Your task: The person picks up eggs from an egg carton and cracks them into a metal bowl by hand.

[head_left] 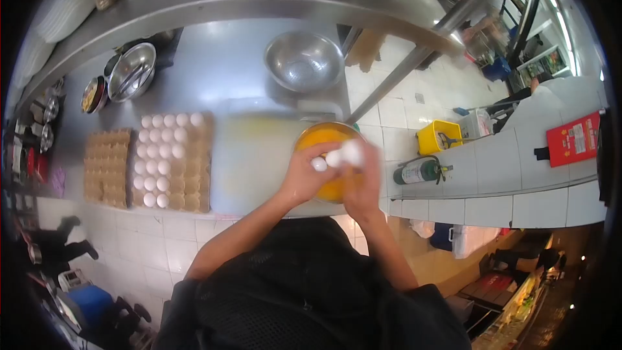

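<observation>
Over a metal bowl (303, 135) of orange-yellow beaten or broken egg (327, 135), both hands come together. My left hand (304, 174) is closed around white eggs (319, 164), with their ends showing between its fingers. Blurred by motion, my right hand (364, 178) grips another white egg (350, 153) against those in the left; whether its shell is cracked cannot be made out. To the left, a cardboard egg tray (189, 181) holds rows of white eggs on its left side, with bare cups on its right. Beside it lies a second egg tray (107, 168) without eggs.
A large steel bowl (304, 61) stands farther back on the metal table. Bowls with utensils (133, 71) sit at the back left. A metal shelf (259, 6) crosses above. On the right are a fire extinguisher (418, 172) and a yellow bucket (439, 136).
</observation>
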Demonstrator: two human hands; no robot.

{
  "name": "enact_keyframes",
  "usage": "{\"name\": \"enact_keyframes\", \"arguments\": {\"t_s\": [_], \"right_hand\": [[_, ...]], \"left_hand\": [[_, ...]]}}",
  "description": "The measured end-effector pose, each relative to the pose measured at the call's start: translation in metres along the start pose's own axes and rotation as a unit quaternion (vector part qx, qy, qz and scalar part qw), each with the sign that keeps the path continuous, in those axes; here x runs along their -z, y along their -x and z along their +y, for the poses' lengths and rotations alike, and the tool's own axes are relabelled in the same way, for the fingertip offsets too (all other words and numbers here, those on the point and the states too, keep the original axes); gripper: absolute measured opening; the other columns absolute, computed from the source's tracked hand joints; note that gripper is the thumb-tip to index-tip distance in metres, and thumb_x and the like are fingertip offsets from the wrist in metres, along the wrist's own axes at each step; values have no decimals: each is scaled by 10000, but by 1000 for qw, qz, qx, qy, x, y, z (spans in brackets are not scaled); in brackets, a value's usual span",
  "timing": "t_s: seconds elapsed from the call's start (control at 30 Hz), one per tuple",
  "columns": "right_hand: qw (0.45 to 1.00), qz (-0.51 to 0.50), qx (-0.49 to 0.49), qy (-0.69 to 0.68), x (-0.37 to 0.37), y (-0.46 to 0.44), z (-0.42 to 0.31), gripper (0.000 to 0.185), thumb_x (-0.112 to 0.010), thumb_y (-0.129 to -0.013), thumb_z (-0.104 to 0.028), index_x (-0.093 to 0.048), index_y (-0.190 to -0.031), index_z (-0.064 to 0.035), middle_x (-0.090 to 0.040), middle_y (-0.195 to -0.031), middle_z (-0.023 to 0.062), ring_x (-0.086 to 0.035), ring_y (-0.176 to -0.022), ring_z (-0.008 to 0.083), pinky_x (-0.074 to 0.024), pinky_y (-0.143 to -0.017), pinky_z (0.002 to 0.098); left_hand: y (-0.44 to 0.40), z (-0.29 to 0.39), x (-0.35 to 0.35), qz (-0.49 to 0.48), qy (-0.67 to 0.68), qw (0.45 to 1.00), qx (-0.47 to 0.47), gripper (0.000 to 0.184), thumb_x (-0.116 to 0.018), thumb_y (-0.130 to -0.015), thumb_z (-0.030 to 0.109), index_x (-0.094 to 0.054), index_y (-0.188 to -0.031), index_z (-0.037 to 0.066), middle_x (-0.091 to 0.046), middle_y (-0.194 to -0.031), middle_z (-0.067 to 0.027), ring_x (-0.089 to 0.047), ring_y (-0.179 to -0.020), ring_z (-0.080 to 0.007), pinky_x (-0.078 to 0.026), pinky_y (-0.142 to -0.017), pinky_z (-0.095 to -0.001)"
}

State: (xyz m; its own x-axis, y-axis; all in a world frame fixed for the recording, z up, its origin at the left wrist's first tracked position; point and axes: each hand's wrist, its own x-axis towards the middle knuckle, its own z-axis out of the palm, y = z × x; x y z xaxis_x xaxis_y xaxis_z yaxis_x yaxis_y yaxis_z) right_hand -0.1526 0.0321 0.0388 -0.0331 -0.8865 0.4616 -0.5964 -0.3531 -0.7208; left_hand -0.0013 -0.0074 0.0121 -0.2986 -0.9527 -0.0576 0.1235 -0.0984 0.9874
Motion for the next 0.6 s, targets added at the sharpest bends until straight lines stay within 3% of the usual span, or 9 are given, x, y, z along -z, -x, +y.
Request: {"name": "enact_keyframes", "arguments": {"t_s": [0.17, 0.2, 0.23, 0.27, 0.3, 0.37, 0.4, 0.53, 0.6], "right_hand": [[992, 83, -39, -90, 7, -3, 2, 435, -618, -970, -63, -505, -1388, -24, -578, -1217, 137, -614, -1042, 232, -535, -815, 315], [953, 97, -168, -235, 13, -6, 3, 415, -610, -983, -77, -506, -1382, -34, -584, -1206, 125, -622, -1024, 210, -542, -807, 311], [876, 109, -285, -372, 18, -11, 7, 395, -603, -996, -92, -507, -1376, -45, -591, -1196, 114, -631, -1006, 188, -549, -798, 307], [803, 105, -328, -487, 18, -13, 16, 377, -626, -1003, -139, -511, -1353, -62, -637, -1108, 86, -655, -890, 146, -549, -718, 275], [802, 110, -327, -488, 17, -12, 26, 377, -626, -1003, -139, -511, -1353, -62, -637, -1108, 86, -655, -890, 146, -549, -718, 275], [810, -64, -418, -408, 15, -10, 41, 383, -672, -985, -174, -530, -1322, -62, -672, -995, 61, -657, -776, 124, -518, -610, 241], [812, -77, -408, -411, 12, -15, 33, 330, -701, -966, -189, -594, -1246, -52, -685, -921, 34, -633, -677, 109, -471, -534, 221], [835, -75, -387, -384, 8, -17, 43, 258, -740, -930, -162, -657, -1142, -40, -687, -921, 41, -615, -683, 89, -456, -533, 215], [893, -81, -346, -277, 10, -14, 35, 231, -775, -889, -128, -693, -1073, -15, -697, -921, 54, -634, -742, 103, -498, -614, 228]], "left_hand": [[-7, -17, -1, 5, -23, 999, 22, 458, -797, -816, -12, -687, -1259, 21, -709, -1188, -85, -658, -1077, -146, -539, -959, -297], [-7, -17, -1, 14, -16, 999, 46, 469, -793, -816, -17, -680, -1270, 22, -709, -1188, -85, -658, -1079, -150, -537, -964, -295], [-9, -17, -1, 9, -19, 999, 46, 469, -793, -816, -17, -680, -1270, 22, -709, -1188, -85, -658, -1079, -150, -537, -964, -295], [-10, -16, -1, 17, 2, 999, 43, 477, -792, -816, -20, -676, -1277, 23, -708, -1190, -85, -659, -1079, -154, -535, -966, -295], [-11, -15, -1, 27, 24, 998, 41, 485, -792, -817, -23, -671, -1285, 24, -706, -1192, -86, -659, -1080, -157, -534, -969, -295], [-14, -16, 2, -3, 16, 1000, 20, 504, -792, -816, -24, -662, -1301, 23, -704, -1201, -88, -658, -1082, -156, -533, -971, -293], [-14, -16, 4, -28, 10, 1000, 1, 522, -793, -816, -26, -653, -1317, 22, -702, -1210, -90, -657, -1084, -155, -531, -972, -290], [-16, -5, 10, -59, -19, 998, -20, 482, -778, -850, 12, -662, -1318, 21, -703, -1218, -97, -653, -1076, -146, -533, -949, -284], [-16, 6, 13, -65, -74, 995, 30, 397, -750, -891, 59, -693, -1282, 24, -713, -1205, -102, -648, -1061, -134, -530, -930, -280]]}}
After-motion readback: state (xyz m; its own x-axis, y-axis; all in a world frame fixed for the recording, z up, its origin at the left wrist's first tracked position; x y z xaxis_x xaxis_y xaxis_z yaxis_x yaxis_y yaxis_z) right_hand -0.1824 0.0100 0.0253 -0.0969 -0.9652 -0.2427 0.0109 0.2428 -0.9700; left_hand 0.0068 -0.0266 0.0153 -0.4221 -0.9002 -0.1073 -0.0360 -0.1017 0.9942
